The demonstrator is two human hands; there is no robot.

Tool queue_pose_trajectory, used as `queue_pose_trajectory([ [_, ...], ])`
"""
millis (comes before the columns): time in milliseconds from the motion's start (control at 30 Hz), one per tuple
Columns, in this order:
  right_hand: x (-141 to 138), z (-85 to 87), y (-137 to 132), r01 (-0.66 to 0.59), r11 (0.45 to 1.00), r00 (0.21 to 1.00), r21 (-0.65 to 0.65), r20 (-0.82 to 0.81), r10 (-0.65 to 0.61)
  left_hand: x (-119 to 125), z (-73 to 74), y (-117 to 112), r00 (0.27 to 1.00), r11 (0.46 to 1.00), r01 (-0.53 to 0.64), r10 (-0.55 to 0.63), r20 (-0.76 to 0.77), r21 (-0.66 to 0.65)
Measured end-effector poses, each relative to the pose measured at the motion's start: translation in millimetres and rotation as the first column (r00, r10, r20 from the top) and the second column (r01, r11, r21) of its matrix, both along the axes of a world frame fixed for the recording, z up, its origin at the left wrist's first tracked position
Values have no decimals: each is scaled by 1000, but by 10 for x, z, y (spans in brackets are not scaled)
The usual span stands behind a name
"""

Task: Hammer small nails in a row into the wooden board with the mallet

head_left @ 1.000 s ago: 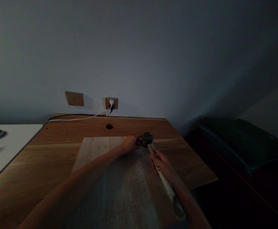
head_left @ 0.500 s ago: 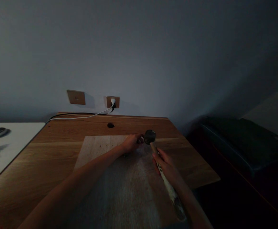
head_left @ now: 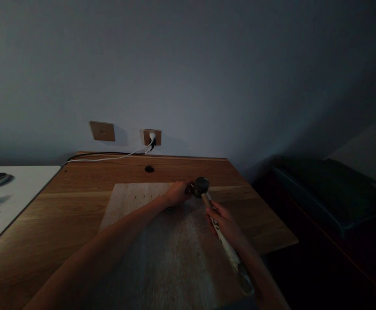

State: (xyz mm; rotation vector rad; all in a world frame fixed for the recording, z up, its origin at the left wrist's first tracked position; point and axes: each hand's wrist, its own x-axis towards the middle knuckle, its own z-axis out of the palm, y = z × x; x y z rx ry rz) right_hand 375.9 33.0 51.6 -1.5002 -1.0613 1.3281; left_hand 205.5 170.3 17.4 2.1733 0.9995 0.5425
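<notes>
My right hand point(head_left: 223, 220) is closed around the wooden handle of a hammer point(head_left: 229, 252), whose pale, worn shaft slants down toward me. Its dark, round head point(head_left: 201, 186) is just right of the fingertips of my left hand point(head_left: 177, 193). Those left fingers are pinched together low over the far right part of a pale wooden board point(head_left: 162, 254); whatever they hold is too dark and small to make out. Several small dark dots run in a row along the board's far side. Beside my left wrist lie tiny dark bits point(head_left: 170, 211).
Beneath the board is a brown wooden desk point(head_left: 61, 215) with a cable hole point(head_left: 149, 169). White and black cables run along its back to a wall socket point(head_left: 152, 137). A white table point(head_left: 23, 189) adjoins on the left. A dark, bulky object point(head_left: 333, 193) stands at right.
The hammer head has shifted very slightly left and down, closer to my left fingertips. My left hand stays in place on the board.
</notes>
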Motion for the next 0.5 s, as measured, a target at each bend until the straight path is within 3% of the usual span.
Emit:
queue_pose_trajectory([
  [167,-23,9,-7,-15,999,1000,32,24,14,-3,-8,-9,999,1000,17,-16,33,-6],
  [333,-35,1,15,-43,998,998,38,52,41,-1,-12,-7,999,999,-44,45,-16,24],
  [500,-56,-6,-8,-24,999,999,44,38,22,-3,-6,-6,1000,1000,-11,11,17,6],
])
